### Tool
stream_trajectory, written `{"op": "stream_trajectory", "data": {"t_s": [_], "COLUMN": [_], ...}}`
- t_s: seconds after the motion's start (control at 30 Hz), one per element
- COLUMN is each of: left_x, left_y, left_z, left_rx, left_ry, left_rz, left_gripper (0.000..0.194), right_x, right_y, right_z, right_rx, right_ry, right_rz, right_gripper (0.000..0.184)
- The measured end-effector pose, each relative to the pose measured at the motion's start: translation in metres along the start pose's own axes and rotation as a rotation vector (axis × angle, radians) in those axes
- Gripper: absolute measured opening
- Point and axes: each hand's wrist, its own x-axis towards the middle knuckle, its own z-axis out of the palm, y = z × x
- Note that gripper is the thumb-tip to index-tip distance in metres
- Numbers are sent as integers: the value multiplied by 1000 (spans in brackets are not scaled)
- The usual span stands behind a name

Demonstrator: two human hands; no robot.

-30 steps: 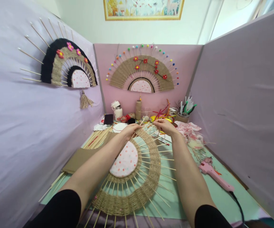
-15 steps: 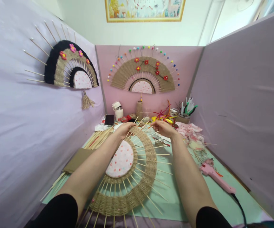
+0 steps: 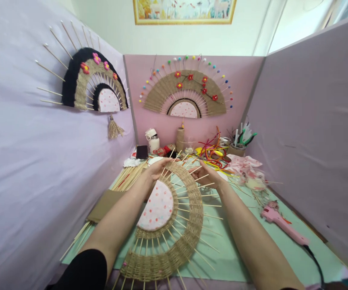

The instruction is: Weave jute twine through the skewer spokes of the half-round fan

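A half-round woven fan (image 3: 195,205) stands tilted in front of me, its straight side toward the left. It has a twine band, thin sticks fanning outward and a dotted pink-and-white centre (image 3: 157,207). My left hand (image 3: 157,168) is closed on the upper end of the fan, fingers partly behind the weave. At the upper right outer edge, my right hand (image 3: 206,174) has its fingers in among the sticks, against the band. Its fingertips are partly hidden, and any strand between them is too small to make out.
A pink glue gun (image 3: 284,227) with a black cord lies at the right. Bundled sticks (image 3: 128,177) and brown card (image 3: 104,205) lie left. At the back are a twine spool (image 3: 180,139), a white bottle (image 3: 152,141), a phone (image 3: 141,152) and a tool pot (image 3: 237,150). Finished fans hang on the partitions.
My right hand has moved from a raised pinch beside the stick tips down and inward against the fan's outer edge. My left hand keeps its hold. The whole view has shifted slightly.
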Motion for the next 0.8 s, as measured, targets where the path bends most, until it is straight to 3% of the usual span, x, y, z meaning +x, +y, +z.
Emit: {"op": "stream_trajectory", "data": {"t_s": [0.27,0.47,0.63,0.8], "left_x": [8,3,4,5], "left_y": [-7,-10,-13,-13], "left_z": [-10,-10,-10,-10], "left_rx": [-35,-40,11,33], "left_ry": [-79,-250,-228,-211], "left_rz": [8,92,96,77], "left_gripper": [21,20,19,19], "right_x": [-7,-7,-7,-10], "right_y": [7,8,6,2], "right_z": [4,0,-4,-4], "right_rx": [-82,-127,-109,-90], "right_ry": [200,284,338,458], "right_rz": [-36,-152,-212,-305], "right_gripper": [67,61,58,36]}}
